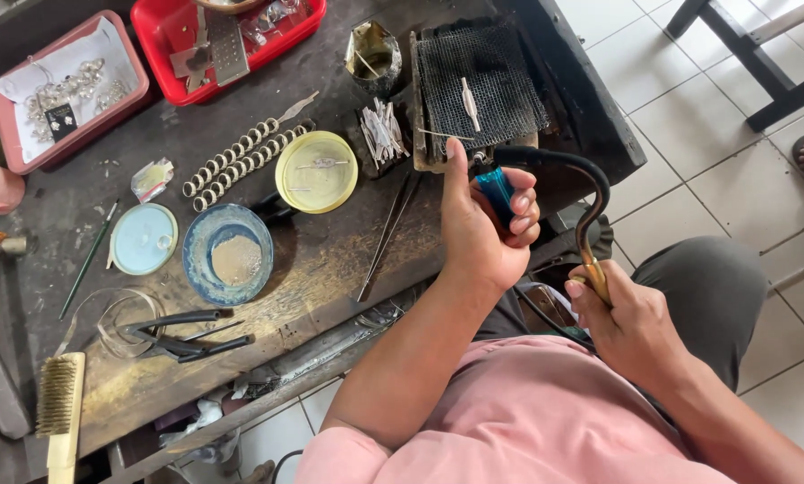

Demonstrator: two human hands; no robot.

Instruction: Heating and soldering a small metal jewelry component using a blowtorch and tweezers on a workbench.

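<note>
L hand (487, 224) grips blue lighter (496, 193) — R hand (621, 318) holds torch (585, 215).

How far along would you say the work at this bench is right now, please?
Seemingly done: a row of small silver rings lies lined up on the bench, and a slim silver piece rests on the wire mesh pad. In hand: the left hand grips a blue lighter at the torch nozzle, and the right hand holds the torch. No flame shows, so heating looks not yet begun.
</note>
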